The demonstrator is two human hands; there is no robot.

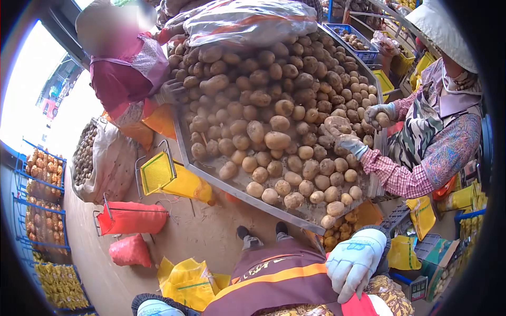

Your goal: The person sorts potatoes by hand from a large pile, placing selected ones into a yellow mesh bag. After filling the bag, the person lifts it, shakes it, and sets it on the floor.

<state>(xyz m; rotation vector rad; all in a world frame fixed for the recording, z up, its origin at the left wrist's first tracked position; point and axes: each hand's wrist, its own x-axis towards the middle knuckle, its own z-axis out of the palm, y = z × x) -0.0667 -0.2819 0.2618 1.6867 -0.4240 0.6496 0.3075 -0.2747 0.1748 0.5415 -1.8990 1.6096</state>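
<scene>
My right hand (354,263), in a pale work glove, is at the lower right by my side. Its fingers are curled down and pressed together on a red and white piece of cloth (361,305), which runs out of view at the bottom edge. Only the back of my left hand (158,308), also gloved, shows at the bottom edge; its fingers are hidden. A maroon apron (279,282) with an orange stripe covers my front. Ahead of me, a heap of potatoes (279,124) lies on a metal-edged sorting table (253,199).
One co-worker (126,79) stands at the table's left. Another (437,121) on the right holds potatoes in gloved hands. Yellow (192,183) and red (134,218) mesh bags, a large potato sack (108,160) and blue racks (45,197) stand at left. Crates (411,284) are at lower right.
</scene>
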